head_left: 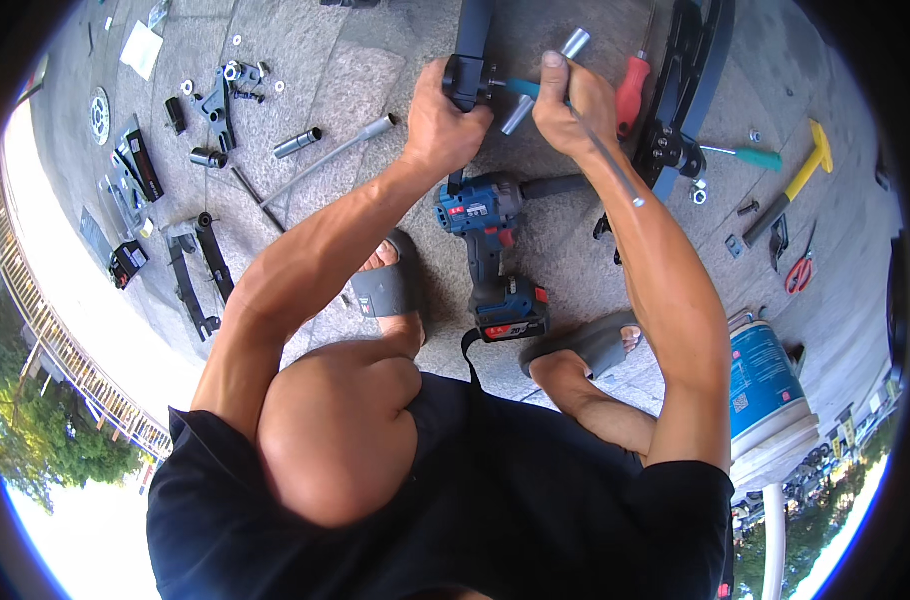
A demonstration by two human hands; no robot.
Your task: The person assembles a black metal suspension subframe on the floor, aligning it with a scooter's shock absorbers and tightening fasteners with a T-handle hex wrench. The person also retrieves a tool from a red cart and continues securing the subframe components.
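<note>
At the top middle, my left hand point(445, 125) is closed around the end of a black metal bar point(472, 40), at a black block with a small bolt in its side. Beside it, my right hand point(580, 105) grips a socket wrench point(576, 43) with silver socket ends on either side of the thumb. A thin metal rod point(615, 170) comes out of the same hand over the forearm, and a teal handle-like piece point(523, 88) points toward the block. Whether these form one tool I cannot tell. Below my hands a blue cordless impact wrench point(480, 210) rests on its battery.
A red-handled screwdriver point(632, 95), black frame point(675, 110), teal-handled screwdriver point(755, 157), yellow hammer point(800, 185) and red-handled scissors point(799, 275) lie right. Sockets point(297, 143), a long silver bar point(325, 158) and black brackets point(200, 265) lie left. A blue bucket point(765, 375) stands lower right.
</note>
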